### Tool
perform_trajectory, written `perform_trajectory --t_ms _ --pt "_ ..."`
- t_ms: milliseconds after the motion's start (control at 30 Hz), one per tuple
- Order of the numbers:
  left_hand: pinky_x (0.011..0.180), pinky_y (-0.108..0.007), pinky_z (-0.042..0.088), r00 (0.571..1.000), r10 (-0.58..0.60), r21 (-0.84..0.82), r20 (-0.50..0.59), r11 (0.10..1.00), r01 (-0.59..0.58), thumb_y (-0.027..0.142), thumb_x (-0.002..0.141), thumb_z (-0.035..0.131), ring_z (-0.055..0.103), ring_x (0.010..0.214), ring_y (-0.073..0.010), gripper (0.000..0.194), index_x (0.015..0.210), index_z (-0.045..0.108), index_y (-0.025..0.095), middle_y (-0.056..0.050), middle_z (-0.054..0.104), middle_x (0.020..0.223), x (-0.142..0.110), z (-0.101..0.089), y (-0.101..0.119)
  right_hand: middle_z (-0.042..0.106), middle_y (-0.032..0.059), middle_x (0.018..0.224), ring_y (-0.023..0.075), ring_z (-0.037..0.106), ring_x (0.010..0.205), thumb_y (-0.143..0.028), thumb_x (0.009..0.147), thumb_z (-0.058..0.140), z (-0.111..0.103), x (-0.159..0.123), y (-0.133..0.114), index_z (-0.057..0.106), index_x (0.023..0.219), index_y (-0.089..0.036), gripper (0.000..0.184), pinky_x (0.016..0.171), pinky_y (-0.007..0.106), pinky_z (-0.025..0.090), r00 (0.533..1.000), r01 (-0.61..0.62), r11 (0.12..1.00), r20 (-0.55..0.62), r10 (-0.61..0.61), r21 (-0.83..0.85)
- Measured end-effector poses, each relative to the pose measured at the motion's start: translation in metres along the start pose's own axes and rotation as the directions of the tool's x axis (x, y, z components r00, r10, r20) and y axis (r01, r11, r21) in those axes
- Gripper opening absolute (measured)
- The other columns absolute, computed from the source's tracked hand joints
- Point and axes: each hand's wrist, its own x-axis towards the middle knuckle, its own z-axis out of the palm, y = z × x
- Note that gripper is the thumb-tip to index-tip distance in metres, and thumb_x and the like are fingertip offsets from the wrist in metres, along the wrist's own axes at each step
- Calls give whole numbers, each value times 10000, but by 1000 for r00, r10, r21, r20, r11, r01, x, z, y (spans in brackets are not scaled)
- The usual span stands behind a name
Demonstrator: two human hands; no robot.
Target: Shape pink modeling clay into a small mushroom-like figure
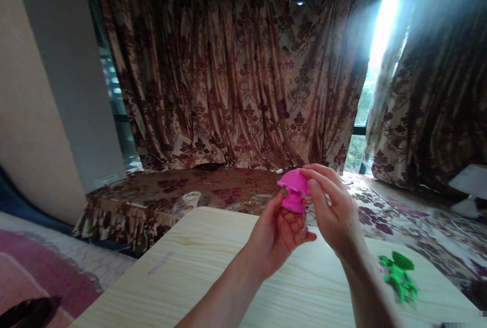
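I hold a bright pink plastic toy piece [292,190] up above a light wooden table [213,277]. My left hand [276,234] grips its lower part from below, fingers curled around it. My right hand [331,206] pinches its upper, cap-like part from the right with thumb and fingers. A green plastic toy figure [399,275] lies on the table to the right of my right forearm.
A small pink strip [160,262] lies on the table's left part. Behind the table is a patterned bedspread [152,191] with a clear plastic bag [186,202] on it. Brown floral curtains [243,79] cover the window; a white lamp [470,186] stands at far right.
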Motion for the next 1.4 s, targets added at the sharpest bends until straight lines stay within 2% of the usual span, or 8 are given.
perform_trajectory --t_ms 300,433,500,633,800,1033,1200,1400 --pt "659 -336 540 990 106 107 -97 990 -95 334 909 460 611 566 -130 292 828 621 104 -24 631 650 0 0 -1 634 68 1046 192 594 986 -189 895 488 -3 -1 1 657 966 -198 184 850 353 476 998 -57 998 -6 58 34" --pt "630 -302 537 980 157 167 -123 977 -135 339 885 521 585 547 -113 240 817 604 125 3 596 617 0 1 0 633 62 1077 182 595 985 -185 876 523 -4 -2 -1 618 1079 -214 225 813 329 498 997 -74 997 -2 74 27" --pt "617 -296 537 976 172 170 -136 974 -148 333 877 534 574 538 -110 237 779 595 126 8 583 597 0 0 1 618 69 1107 187 580 1021 -173 866 534 -5 -2 -3 617 1085 -208 237 847 340 487 998 -52 998 -17 52 24" --pt "621 -290 542 968 207 153 -143 971 -185 325 878 529 571 542 -106 236 778 605 125 6 590 603 1 1 2 594 70 1019 192 569 988 -152 827 584 -6 -2 -11 674 920 -181 133 862 360 464 999 47 999 -11 -47 -10" --pt "638 -186 514 947 281 75 -158 959 -272 219 855 570 618 639 -75 107 836 630 132 -10 675 765 0 8 3 568 84 1017 205 547 979 -171 755 674 1 -2 -18 672 933 -153 179 851 376 465 992 122 991 40 -120 -49" --pt "632 -227 530 949 271 80 -158 962 -262 227 858 565 599 598 -82 123 843 636 129 -7 662 723 -1 10 4 558 89 1049 213 530 1007 -113 763 652 4 -4 -15 670 943 -164 187 875 390 457 988 155 982 31 -152 -104" --pt "651 -234 533 961 252 116 -111 964 -239 265 887 528 565 550 -71 195 869 648 112 -8 640 663 -2 10 3 566 67 1031 209 524 996 -55 783 600 8 -5 -12 682 845 -195 173 862 387 451 986 167 976 28 -164 -138" --pt "632 -188 523 948 281 96 -149 958 -269 218 871 550 602 607 -67 140 866 650 119 -9 663 723 -3 10 3 573 77 1024 209 531 997 -92 779 616 5 -4 -18 667 893 -172 148 867 387 452 988 147 986 52 -143 -73"
